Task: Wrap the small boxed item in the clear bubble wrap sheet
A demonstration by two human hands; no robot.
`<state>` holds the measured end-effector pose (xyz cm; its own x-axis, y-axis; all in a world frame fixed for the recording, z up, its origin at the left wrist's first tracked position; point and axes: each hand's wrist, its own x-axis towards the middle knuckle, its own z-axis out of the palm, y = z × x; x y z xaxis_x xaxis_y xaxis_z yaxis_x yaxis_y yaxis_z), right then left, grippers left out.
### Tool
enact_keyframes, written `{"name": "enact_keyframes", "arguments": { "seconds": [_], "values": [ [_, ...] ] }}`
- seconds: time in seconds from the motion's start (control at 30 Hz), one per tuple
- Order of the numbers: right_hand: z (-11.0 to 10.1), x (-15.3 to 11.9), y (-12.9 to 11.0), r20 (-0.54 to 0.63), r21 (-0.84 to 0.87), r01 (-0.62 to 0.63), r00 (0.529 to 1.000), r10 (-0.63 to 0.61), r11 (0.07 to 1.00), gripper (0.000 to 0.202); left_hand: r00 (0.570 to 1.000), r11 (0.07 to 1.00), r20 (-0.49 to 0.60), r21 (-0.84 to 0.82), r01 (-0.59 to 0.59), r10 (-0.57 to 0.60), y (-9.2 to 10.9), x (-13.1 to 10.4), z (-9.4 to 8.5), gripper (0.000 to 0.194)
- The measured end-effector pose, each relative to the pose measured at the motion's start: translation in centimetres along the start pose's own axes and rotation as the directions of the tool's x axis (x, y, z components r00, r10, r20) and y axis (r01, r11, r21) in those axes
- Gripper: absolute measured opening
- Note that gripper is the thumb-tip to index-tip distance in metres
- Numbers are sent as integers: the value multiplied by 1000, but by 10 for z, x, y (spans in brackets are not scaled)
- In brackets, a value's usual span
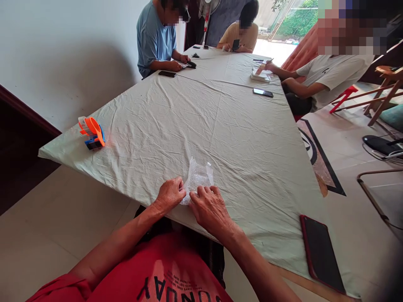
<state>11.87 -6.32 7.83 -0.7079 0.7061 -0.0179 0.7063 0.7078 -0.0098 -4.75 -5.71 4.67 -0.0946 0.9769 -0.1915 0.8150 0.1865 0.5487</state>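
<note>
A crumpled sheet of clear bubble wrap [198, 175] lies on the cloth-covered table right in front of me, close to the near edge. My left hand [171, 193] is closed in a pinch at the wrap's left side. Bent fingers of my right hand [211, 209] press down on the wrap's near right part, with the thumb at its lower edge. A small white tab sticks up at the sheet's upper right corner. Whether anything lies inside the wrap I cannot make out.
An orange and blue tape dispenser [93, 133] stands at the table's left corner. A phone in a red case [323, 253] lies at the right front edge. Farther along, another phone [262, 92] and a dark phone [167, 74] lie on the wrinkled tablecloth [151, 126]. Several people sit around the far half.
</note>
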Motion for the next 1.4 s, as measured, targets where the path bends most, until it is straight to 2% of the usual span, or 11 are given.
{"name": "enact_keyframes", "arguments": {
  "seconds": [0.13, 0.27, 0.37, 0.57, 0.73, 0.83, 0.9, 1.0, 1.13, 1.27, 1.4],
  "values": [
    [1, 0, 0, -40, 6, -2, 999, 2, 1000, 11, 999, 984, -31, -178, -28, 23, 6, 1, 5, 10],
    [7, -1, 1, -120, 27, -12, 993, 16, 1000, 31, 999, 932, -12, -360, -46, 45, 14, -2, 8, 11],
    [12, -2, 3, -161, 52, -19, 987, 27, 998, 45, 995, 909, 14, -410, -83, 97, 22, -8, 8, 11],
    [19, -7, 8, -211, 149, -50, 974, 81, 988, 53, 945, 934, 70, -197, -299, 318, 25, -27, -1, 6],
    [23, -20, 15, -259, 255, -14, 962, 82, 967, 53, 861, 878, 179, -57, -474, 476, 19, -39, -6, 33],
    [26, -33, 20, -301, 324, -10, 947, 113, 946, 53, 847, 862, 207, 28, -506, 490, 18, -39, -4, 33],
    [29, -43, 23, -346, 369, -53, 919, 190, 928, 49, 852, 855, 198, 96, -510, 486, 19, -38, -1, 28],
    [38, -55, 27, -386, 430, -189, 846, 369, 883, 41, 846, 831, 137, 159, -533, 516, 18, -36, 3, 23],
    [55, -62, 27, -331, 490, -365, 762, 556, 792, 42, 807, 796, 85, 130, -591, 585, 13, -31, 9, 18],
    [66, -60, 24, -187, 573, -453, 739, 647, 683, 50, 779, 775, 83, 85, -626, 621, 8, -28, 13, 18],
    [66, -55, 22, -60, 665, -497, 708, 703, 558, 56, 767, 765, 74, 55, -641, 638, 8, -27, 14, 19]
  ]
}}
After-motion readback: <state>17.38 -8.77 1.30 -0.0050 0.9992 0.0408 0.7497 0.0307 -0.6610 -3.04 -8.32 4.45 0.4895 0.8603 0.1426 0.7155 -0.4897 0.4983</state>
